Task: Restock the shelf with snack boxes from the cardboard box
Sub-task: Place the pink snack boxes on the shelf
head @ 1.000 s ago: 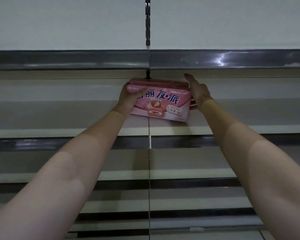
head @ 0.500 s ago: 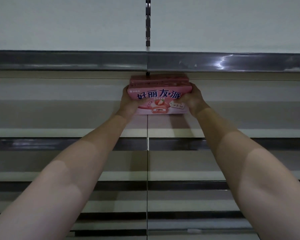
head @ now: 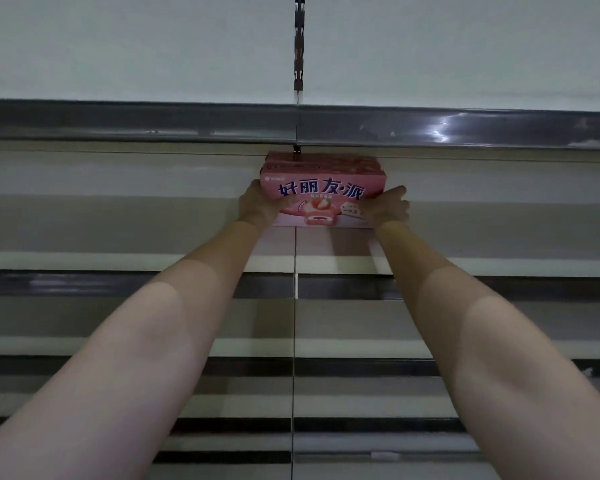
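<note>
Snack box (head: 321, 188): pink, front face reads "好丽友·派" in dark blue w/ white outline. Smaller line of print under it, too blurred to read. Picture of a strawberry and a cut filled cake below the title; small white tag graphic at lower R, text illegible. Small logo at upper L corner of the face, unreadable.

L hand (head: 257, 207): curled round the box's L end, thumb across the lower front face. R hand (head: 388, 207): grips the R end, fingers bent against the side, thumb on the front near the tag graphic. Both hold the box between them.

Box sits upright and level on the shelf (head: 118, 237), well back from the front edge, straddling the centre seam between the two shelf sections. Top of box close under the grey rail (head: 465, 128) of the shelf above; little headroom. Shelf surface bare to L and R of the box, wide room both ways. More shelf edges stacked lower in view.
</note>
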Motion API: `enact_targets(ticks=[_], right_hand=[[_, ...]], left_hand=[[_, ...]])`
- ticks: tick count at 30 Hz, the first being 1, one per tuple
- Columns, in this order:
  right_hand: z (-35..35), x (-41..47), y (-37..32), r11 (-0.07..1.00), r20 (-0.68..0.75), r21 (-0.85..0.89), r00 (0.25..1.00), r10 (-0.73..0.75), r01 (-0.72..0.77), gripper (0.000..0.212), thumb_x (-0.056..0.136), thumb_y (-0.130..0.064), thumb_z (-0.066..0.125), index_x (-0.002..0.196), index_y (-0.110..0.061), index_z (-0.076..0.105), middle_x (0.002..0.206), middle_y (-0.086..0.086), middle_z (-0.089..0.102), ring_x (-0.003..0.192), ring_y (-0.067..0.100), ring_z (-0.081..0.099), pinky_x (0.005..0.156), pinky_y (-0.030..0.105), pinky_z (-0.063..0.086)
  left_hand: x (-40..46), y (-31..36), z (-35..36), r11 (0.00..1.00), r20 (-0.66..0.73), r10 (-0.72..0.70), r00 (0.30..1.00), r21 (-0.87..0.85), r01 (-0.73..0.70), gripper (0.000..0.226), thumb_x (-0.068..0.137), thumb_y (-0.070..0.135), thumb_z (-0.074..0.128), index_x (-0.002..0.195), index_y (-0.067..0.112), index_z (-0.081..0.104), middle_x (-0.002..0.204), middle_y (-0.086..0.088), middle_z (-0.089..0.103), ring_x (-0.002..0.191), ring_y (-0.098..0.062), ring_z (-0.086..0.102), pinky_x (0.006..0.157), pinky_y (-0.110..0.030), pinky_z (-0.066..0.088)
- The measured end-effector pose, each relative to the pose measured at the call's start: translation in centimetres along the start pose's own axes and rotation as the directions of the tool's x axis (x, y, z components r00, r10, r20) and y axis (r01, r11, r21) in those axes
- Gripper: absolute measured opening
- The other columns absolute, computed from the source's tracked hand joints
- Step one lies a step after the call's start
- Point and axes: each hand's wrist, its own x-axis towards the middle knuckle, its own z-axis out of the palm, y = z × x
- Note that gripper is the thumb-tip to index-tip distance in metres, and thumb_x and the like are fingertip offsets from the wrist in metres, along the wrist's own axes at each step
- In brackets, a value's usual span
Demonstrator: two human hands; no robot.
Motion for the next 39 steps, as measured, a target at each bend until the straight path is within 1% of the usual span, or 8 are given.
enact_targets(ticks=[3,8,11,15,22,28,33,39], right_hand=[[-0.9,-2.7,-0.7,0.999,-0.041,0.034,0.999,-0.011,0.013,0.065,0.088,-0.029,0.071,0.137,-0.006,0.035,0.137,0.019,0.047,0.125,0.036,0.049,0.097,0.038,0.042],[1.6,-8.1,-3.6,0.976,0.199,-0.001,0.957,-0.211,0.216,0.012,0.088,-0.022,0.066,0.092,-0.011,0.065,0.088,0.003,0.067,0.072,0.019,0.06,0.068,0.026,0.044],[4.6,-10.2,-4.9,0.945,0.268,-0.009,0.911,-0.312,0.326,0.008,0.086,-0.019,0.063,0.085,-0.013,0.067,0.095,0.01,0.072,0.088,0.026,0.067,0.079,0.032,0.054],[8.1,-13.6,-7.3,0.871,0.405,0.007,0.795,-0.452,0.492,0.011,0.086,-0.011,0.063,0.094,-0.01,0.069,0.098,0.006,0.07,0.096,0.022,0.065,0.079,0.027,0.05],[16.9,-21.6,-12.7,0.784,0.558,0.082,0.623,-0.548,0.615,0.014,0.086,-0.012,0.065,0.1,-0.013,0.069,0.113,0.006,0.07,0.107,0.024,0.063,0.089,0.026,0.048],[24.3,-32.3,-16.0,0.603,0.565,0.354,0.351,-0.747,0.714,0.022,0.08,-0.002,0.062,0.07,-0.021,0.055,0.073,-0.002,0.06,0.079,0.021,0.056,0.073,0.029,0.047],[26.8,-40.3,-14.4,0.443,0.694,0.521,-0.06,-0.717,0.729,0.016,0.084,-0.001,0.059,0.082,-0.016,0.064,0.089,0.008,0.066,0.083,0.02,0.056,0.074,0.027,0.041],[25.6,-48.1,-6.7,0.374,0.69,0.686,-0.396,-0.606,0.624,0.009,0.084,-0.001,0.061,0.083,-0.009,0.065,0.09,0.009,0.067,0.088,0.021,0.059,0.076,0.029,0.045]], left_hand=[[-1.3,0.8,-0.6,0.999,-0.037,-0.023,0.999,0.035,0.024,0.057,0.069,0.035,0.087,0.114,0.009,0.062,0.113,-0.007,0.069,0.103,-0.024,0.065,0.089,-0.03,0.053],[-2.4,0.4,-4.3,0.994,-0.101,-0.013,0.995,0.105,0.024,0.013,0.085,0.01,0.065,0.075,0.007,0.059,0.083,-0.007,0.066,0.087,-0.023,0.064,0.079,-0.031,0.056],[-2.7,-0.7,-6.7,0.999,-0.088,-0.028,0.996,0.027,0.03,0.011,0.086,0.007,0.062,0.09,0.001,0.07,0.096,-0.02,0.073,0.084,-0.03,0.071,0.08,-0.041,0.061],[-3.5,-2.7,-10.6,0.997,-0.117,-0.062,0.991,-0.061,0.055,0.015,0.086,0.003,0.064,0.074,0.01,0.067,0.083,-0.018,0.072,0.064,-0.025,0.067,0.047,-0.024,0.055],[-5.4,-9.9,-22.9,0.986,-0.287,0.056,0.956,0.166,-0.008,0.014,0.085,-0.001,0.06,0.073,0.005,0.064,0.077,-0.021,0.068,0.06,-0.028,0.061,0.046,-0.023,0.049],[-12.6,-15.8,-33.7,0.937,-0.584,0.035,0.811,0.302,0.177,0.022,0.084,0.012,0.056,0.086,-0.002,0.072,0.088,-0.022,0.072,0.089,-0.032,0.068,0.078,-0.036,0.05],[-21.9,-19.4,-37.0,0.855,-0.699,-0.136,0.702,0.275,0.44,0.018,0.087,0.007,0.058,0.097,0.004,0.073,0.099,-0.017,0.072,0.099,-0.031,0.066,0.083,-0.033,0.049],[-34.2,-22.3,-33.2,0.714,-0.839,-0.337,0.426,0.067,0.697,0.015,0.086,0.014,0.063,0.098,0.011,0.073,0.098,-0.012,0.072,0.098,-0.028,0.066,0.076,-0.026,0.045]])
